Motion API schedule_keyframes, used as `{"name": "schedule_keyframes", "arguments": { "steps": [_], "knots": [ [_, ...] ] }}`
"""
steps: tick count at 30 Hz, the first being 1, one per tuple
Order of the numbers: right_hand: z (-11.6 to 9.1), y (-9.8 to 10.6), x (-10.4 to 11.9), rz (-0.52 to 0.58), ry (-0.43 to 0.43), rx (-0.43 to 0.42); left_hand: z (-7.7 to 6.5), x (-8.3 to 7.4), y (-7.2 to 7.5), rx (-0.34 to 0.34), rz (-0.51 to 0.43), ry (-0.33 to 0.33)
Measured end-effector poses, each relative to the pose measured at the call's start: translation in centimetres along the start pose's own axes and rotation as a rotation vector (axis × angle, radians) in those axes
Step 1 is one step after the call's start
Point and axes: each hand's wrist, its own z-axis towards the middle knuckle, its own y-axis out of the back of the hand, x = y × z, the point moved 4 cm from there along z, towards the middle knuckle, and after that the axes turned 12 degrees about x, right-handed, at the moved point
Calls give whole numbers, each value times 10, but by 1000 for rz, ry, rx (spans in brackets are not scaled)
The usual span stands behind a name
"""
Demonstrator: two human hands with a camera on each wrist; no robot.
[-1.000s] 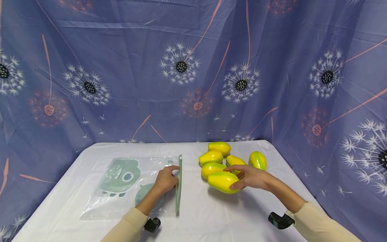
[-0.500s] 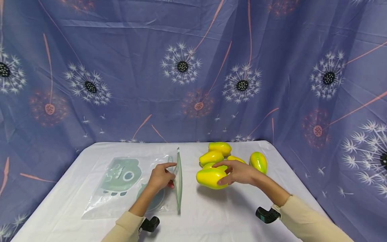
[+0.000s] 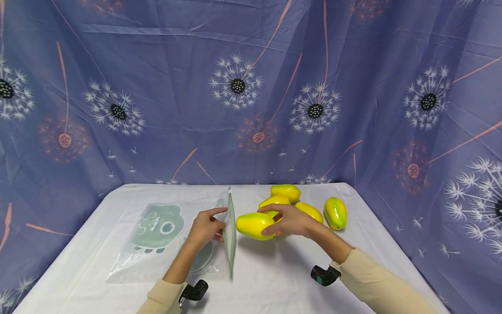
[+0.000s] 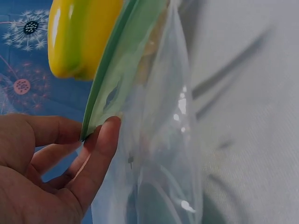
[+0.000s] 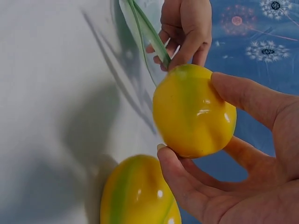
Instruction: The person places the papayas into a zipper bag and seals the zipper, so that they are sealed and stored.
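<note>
White cloth, held fruit — glossy, yellow, green-streaked

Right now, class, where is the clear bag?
In the head view, the clear bag lies on the table, left of the yellow fruits, the left hand holding its green edge.

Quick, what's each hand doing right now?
Left hand: closed, pinching the plastic bag by its green edge.
Right hand: closed, holding a yellow fruit.
</note>
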Motion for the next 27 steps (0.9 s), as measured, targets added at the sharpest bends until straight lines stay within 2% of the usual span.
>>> {"name": "schedule_keyframes", "arguments": {
  "steps": [6, 16, 21, 27],
  "knots": [
    [11, -10, 7, 26, 19, -6, -1, 0, 0, 26, -60, -6],
    [20, -19, 9, 33, 26, 12, -5, -7, 6, 24, -172, 6],
    [21, -20, 7, 51, 29, 15, -7, -9, 11, 67, -259, -1],
    [20, -21, 9, 43, 29, 21, -10, -16, 20, 123, -289, -41]
  ]
}}
